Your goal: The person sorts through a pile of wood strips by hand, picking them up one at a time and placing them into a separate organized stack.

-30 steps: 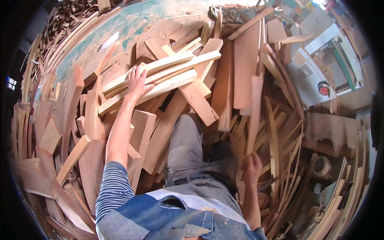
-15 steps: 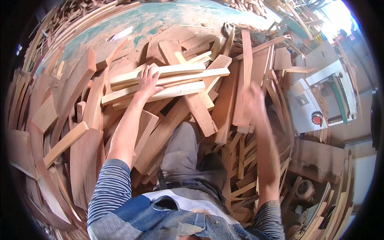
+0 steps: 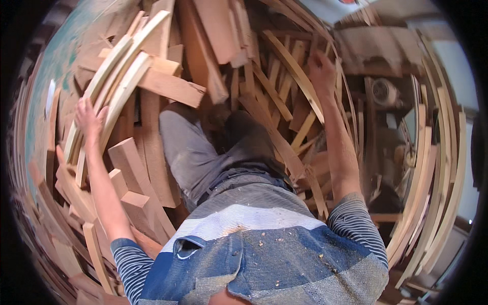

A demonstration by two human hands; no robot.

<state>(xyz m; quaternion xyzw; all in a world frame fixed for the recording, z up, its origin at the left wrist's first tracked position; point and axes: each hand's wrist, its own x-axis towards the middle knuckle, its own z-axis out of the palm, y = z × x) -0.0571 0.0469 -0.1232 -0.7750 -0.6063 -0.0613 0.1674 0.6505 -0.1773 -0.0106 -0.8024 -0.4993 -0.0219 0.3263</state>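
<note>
Several pale wooden strips (image 3: 118, 57) lie side by side across the pile on the left. My left hand (image 3: 90, 122) is closed over them near their lower ends, its thumb apart from the other fingers. My right hand (image 3: 322, 73) is at the upper right, beside a long thin wooden strip (image 3: 295, 68) that leans across a heap of offcuts. Motion smears its fingers, so whether it grips a piece cannot be seen. Between my hands, a short thick board (image 3: 173, 87) lies beside the pale strips, just above my knee.
Reddish-brown boards (image 3: 218, 30) stand at the top centre. Stacked blocks (image 3: 129, 168) crowd my left side. A round motor-like part (image 3: 385, 93) sits to the right, with long upright strips (image 3: 424, 178) beyond it. A green dusty surface (image 3: 48, 76) runs along the far left.
The view has swung right and down, so the pale strips now appear farther left. My left hand stays on them. My right hand has left the tall reddish board and reached toward the right-hand heap.
</note>
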